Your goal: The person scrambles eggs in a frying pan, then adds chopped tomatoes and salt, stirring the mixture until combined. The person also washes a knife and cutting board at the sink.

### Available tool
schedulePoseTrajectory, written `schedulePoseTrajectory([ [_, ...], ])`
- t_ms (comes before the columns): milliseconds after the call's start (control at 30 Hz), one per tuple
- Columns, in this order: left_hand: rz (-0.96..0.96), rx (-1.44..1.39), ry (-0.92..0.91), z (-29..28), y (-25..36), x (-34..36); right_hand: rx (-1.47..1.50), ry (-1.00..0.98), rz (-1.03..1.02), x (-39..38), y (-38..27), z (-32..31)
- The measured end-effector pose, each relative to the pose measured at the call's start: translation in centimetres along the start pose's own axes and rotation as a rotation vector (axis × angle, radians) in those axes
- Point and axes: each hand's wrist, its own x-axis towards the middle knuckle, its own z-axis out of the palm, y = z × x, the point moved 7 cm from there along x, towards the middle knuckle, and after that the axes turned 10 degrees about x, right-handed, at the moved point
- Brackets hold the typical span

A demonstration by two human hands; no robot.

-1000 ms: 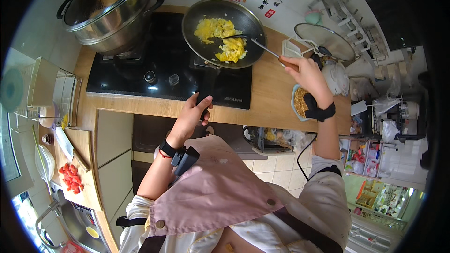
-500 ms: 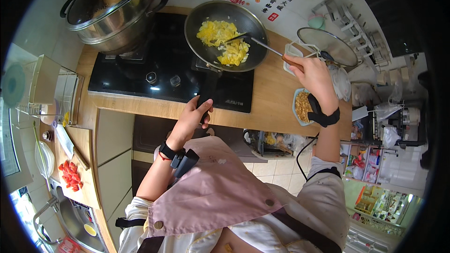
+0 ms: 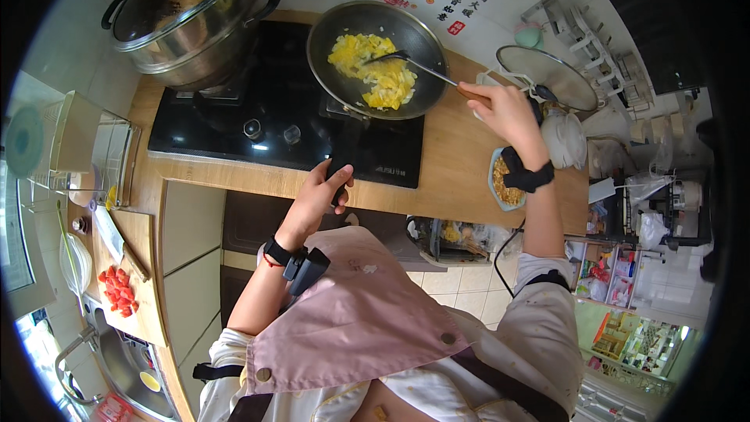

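A dark frying pan [image 3: 340, 86] on the black gas hob [image 3: 211, 133] holds broken pieces of yellow egg [image 3: 388, 91]. Its black handle [image 3: 349, 137] runs toward me, and my left hand [image 3: 326, 187] is closed around it. My right hand [image 3: 504, 113] grips the wooden handle of a metal spatula [image 3: 433, 73], whose dark head rests among the egg pieces. Beside my right wrist, partly covered by the wristband, is a pale blue dish [image 3: 496, 181] of chopped tan bits.
A steel steamer pot [image 3: 176, 51] stands left of the pan. A glass lid [image 3: 562, 78] leans behind my right hand near stacked bowls. At left are a board [image 3: 141, 324] with chopped red pieces [image 3: 117, 291], a knife [image 3: 109, 234], a wire rack and a sink [image 3: 129, 367].
Since half a second ago my right hand has risen and shifted slightly left, pushing the spatula head further left into the eggs. The pan sits slightly lower and further right than a second ago.
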Motion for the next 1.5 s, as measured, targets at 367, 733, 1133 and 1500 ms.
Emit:
schedulePoseTrajectory([
  [367,-0.002,-0.004,-0.012,0.1,-0.1,0.0,-0.082,-0.026,-0.037,2.0,-3.8,0.4],
  [733,0.008,0.009,-0.022,0.0,-0.3,0.1,-0.128,-0.185,0.098,-1.0,-7.4,-4.4],
  [1133,-0.008,0.017,-0.001,0.0,-0.2,0.0,-0.221,-0.172,0.252,-2.9,-5.4,-4.3],
  [1500,-0.014,-0.005,0.024,0.1,0.1,-0.3,-0.126,-0.054,0.264,-0.7,-2.0,0.4],
])
